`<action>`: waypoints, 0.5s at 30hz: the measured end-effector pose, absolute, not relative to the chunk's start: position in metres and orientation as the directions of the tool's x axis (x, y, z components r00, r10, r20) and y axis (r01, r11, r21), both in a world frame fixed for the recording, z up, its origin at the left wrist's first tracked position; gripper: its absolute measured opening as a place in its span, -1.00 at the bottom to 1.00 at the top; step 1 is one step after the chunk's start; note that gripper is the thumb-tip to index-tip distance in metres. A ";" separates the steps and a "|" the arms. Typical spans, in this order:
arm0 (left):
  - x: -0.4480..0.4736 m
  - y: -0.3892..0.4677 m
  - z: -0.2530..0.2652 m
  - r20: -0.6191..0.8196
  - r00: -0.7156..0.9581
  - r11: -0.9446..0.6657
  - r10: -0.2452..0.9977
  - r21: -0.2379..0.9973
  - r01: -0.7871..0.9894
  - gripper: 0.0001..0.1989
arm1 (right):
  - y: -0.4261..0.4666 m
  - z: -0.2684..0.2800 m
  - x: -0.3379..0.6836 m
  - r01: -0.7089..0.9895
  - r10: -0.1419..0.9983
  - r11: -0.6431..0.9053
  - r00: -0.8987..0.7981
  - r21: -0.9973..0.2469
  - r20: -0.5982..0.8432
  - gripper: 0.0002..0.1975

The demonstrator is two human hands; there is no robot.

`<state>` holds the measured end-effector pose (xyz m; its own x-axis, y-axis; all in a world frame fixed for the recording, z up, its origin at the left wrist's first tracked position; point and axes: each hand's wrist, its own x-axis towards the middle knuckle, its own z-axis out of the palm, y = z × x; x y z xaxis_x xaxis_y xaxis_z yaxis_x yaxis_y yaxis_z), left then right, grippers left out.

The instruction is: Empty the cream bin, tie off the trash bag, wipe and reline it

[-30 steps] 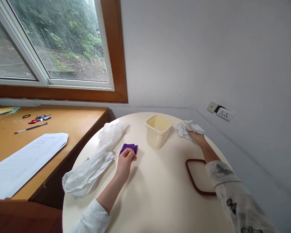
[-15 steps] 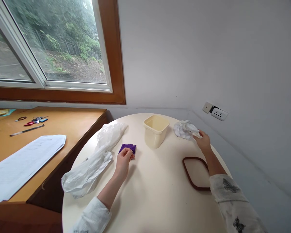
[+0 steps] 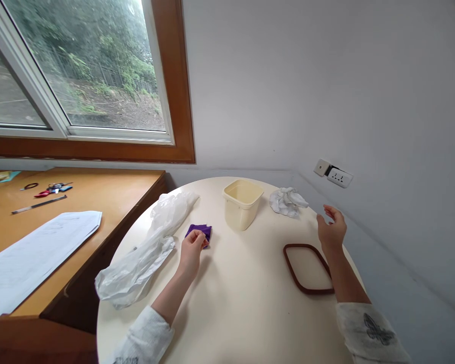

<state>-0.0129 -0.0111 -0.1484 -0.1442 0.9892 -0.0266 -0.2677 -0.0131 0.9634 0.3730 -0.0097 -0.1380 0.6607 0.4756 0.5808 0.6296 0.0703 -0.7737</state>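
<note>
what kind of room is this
Probably a home room or a small office corner. A round white table stands by a wooden desk with papers under a window, and a wall socket sits low on the wall.

Papers, pen on wooden desk; wall socket.

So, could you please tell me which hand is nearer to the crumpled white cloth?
Right. The right hand hovers open just right of the crumpled white cloth, not touching; the left hand rests far across the table on the folded purple cloth.
</note>
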 end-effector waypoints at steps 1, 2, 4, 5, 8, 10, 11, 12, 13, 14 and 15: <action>-0.013 -0.011 -0.149 -0.028 -0.145 -0.013 0.989 0.963 -0.268 -0.84 | -0.013 -0.134 0.368 0.636 0.468 0.078 0.657 -0.768 0.591 -0.61; -0.013 -0.011 -0.149 -0.028 -0.146 -0.012 0.989 0.963 -0.269 -0.84 | -0.016 -0.131 0.364 0.640 0.462 0.084 0.654 -0.763 0.599 -0.62; -0.013 -0.011 -0.148 -0.029 -0.146 -0.012 0.989 0.962 -0.271 -0.84 | -0.022 -0.123 0.354 0.649 0.446 0.097 0.650 -0.754 0.616 -0.65; -0.013 -0.011 -0.148 -0.029 -0.146 -0.012 0.989 0.962 -0.272 -0.84 | -0.025 -0.119 0.349 0.655 0.435 0.103 0.647 -0.749 0.626 -0.66; -0.013 -0.012 -0.147 -0.028 -0.145 -0.013 0.989 0.961 -0.277 -0.84 | -0.033 -0.109 0.333 0.678 0.415 0.120 0.629 -0.725 0.657 -0.70; -0.013 -0.012 -0.147 -0.027 -0.145 -0.015 0.989 0.960 -0.280 -0.84 | -0.038 -0.103 0.322 0.692 0.415 0.127 0.614 -0.711 0.671 -0.73; -0.013 -0.012 -0.147 -0.026 -0.145 -0.016 0.989 0.959 -0.282 -0.84 | -0.040 -0.101 0.316 0.698 0.418 0.130 0.605 -0.704 0.677 -0.74; -0.013 -0.012 -0.146 -0.026 -0.145 -0.016 0.989 0.959 -0.283 -0.84 | -0.041 -0.099 0.310 0.705 0.424 0.137 0.593 -0.696 0.685 -0.76; -0.013 -0.012 -0.146 -0.026 -0.145 -0.016 0.989 0.959 -0.284 -0.84 | -0.043 -0.097 0.304 0.714 0.435 0.149 0.574 -0.684 0.694 -0.77; -0.013 -0.012 -0.146 -0.027 -0.146 -0.016 0.989 0.958 -0.285 -0.84 | -0.044 -0.097 0.298 0.724 0.448 0.168 0.549 -0.670 0.705 -0.79; -0.013 -0.012 -0.145 -0.027 -0.148 -0.017 0.989 0.958 -0.286 -0.84 | -0.045 -0.096 0.292 0.732 0.467 0.193 0.517 -0.653 0.718 -0.80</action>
